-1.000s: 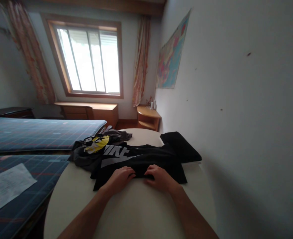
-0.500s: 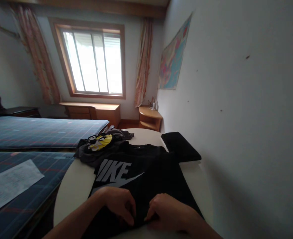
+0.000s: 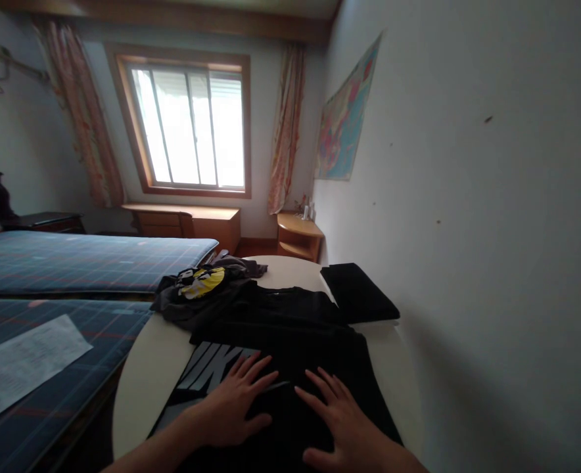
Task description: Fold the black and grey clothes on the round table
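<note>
A black T-shirt point(image 3: 290, 348) with large grey lettering lies spread on the round white table point(image 3: 135, 374), its neckline toward the far side. My left hand point(image 3: 234, 404) rests on the shirt front with its fingers spread, partly covering the letters. To its right, my right hand point(image 3: 337, 414) lies on the plain black cloth, fingers also spread. Neither hand grips anything. Beyond the neckline, a crumpled dark grey shirt point(image 3: 172, 305) with a yellow print lies at the far left of the table.
A folded black garment point(image 3: 359, 292) sits on something white at the table's right, near the wall point(image 3: 492, 295). Left of the table are beds with blue plaid mattresses point(image 3: 98, 263), one bearing a sheet of paper point(image 3: 29, 364). A corner shelf point(image 3: 298, 226) stands behind.
Both hands have gone from closed fingers at the shirt's near edge to spread and flat on it, a little farther up. The shirt has slid toward me, with a fold now across its upper chest.
</note>
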The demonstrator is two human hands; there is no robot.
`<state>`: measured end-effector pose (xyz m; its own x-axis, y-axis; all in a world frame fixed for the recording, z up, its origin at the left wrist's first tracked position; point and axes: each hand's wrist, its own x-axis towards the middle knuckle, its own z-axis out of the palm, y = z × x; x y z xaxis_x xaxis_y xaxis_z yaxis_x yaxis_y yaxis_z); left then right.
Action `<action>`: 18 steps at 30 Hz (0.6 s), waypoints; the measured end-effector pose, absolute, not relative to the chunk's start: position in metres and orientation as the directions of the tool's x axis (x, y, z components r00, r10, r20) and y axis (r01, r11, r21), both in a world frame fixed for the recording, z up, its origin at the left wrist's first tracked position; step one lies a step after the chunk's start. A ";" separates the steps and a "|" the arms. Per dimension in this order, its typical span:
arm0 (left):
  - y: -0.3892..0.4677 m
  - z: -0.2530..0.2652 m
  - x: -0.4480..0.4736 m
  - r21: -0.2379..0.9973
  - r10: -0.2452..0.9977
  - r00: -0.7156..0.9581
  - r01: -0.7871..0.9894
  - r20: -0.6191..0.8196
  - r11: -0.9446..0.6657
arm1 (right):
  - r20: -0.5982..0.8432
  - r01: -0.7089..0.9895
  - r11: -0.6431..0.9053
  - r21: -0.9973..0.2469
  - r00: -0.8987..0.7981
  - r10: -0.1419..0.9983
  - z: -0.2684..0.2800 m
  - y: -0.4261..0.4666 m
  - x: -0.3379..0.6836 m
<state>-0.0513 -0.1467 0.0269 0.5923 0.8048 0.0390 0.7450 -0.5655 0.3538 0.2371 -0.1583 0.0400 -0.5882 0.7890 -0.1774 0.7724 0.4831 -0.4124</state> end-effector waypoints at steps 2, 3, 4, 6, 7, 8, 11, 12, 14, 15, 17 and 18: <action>-0.146 0.036 -0.053 0.381 0.797 0.602 0.725 0.052 -0.573 | -0.184 0.781 0.472 -0.408 -0.577 0.796 0.042 -0.167 0.232; -0.144 0.038 -0.053 0.396 0.804 0.590 0.722 0.073 -0.567 | -0.169 0.781 0.473 -0.408 -0.574 0.802 0.044 -0.168 0.230; -0.140 0.038 -0.053 0.404 0.815 0.569 0.724 0.107 -0.559 | -0.136 0.779 0.478 -0.406 -0.569 0.811 0.047 -0.167 0.228; -0.130 0.032 -0.051 0.380 0.831 0.522 0.742 0.191 -0.553 | -0.040 0.781 0.491 -0.386 -0.546 0.837 0.051 -0.159 0.225; -0.126 0.027 -0.049 0.350 0.836 0.498 0.759 0.230 -0.549 | -0.001 0.789 0.493 -0.367 -0.530 0.848 0.051 -0.154 0.225; -0.122 0.022 -0.048 0.318 0.842 0.476 0.781 0.254 -0.538 | 0.015 0.802 0.486 -0.348 -0.514 0.858 0.051 -0.149 0.225; -0.121 0.013 -0.047 0.256 0.878 0.432 0.842 0.206 -0.475 | -0.028 0.840 0.444 -0.313 -0.475 0.880 0.046 -0.140 0.226; -0.122 0.015 -0.047 0.247 0.889 0.422 0.855 0.177 -0.455 | -0.043 0.845 0.435 -0.310 -0.470 0.882 0.046 -0.140 0.226; -0.123 0.023 -0.049 0.239 0.907 0.398 0.875 0.138 -0.420 | -0.046 0.839 0.444 -0.315 -0.481 0.876 0.048 -0.142 0.225; -0.122 0.029 -0.050 0.242 0.919 0.373 0.887 0.126 -0.394 | -0.039 0.828 0.459 -0.323 -0.496 0.867 0.050 -0.143 0.224; -0.113 0.040 -0.052 0.247 0.943 0.307 0.911 0.125 -0.329 | -0.042 0.803 0.477 -0.357 -0.524 0.850 0.057 -0.141 0.220; -0.105 0.043 -0.053 0.237 0.948 0.281 0.921 0.148 -0.310 | -0.040 0.793 0.482 -0.374 -0.533 0.845 0.060 -0.137 0.219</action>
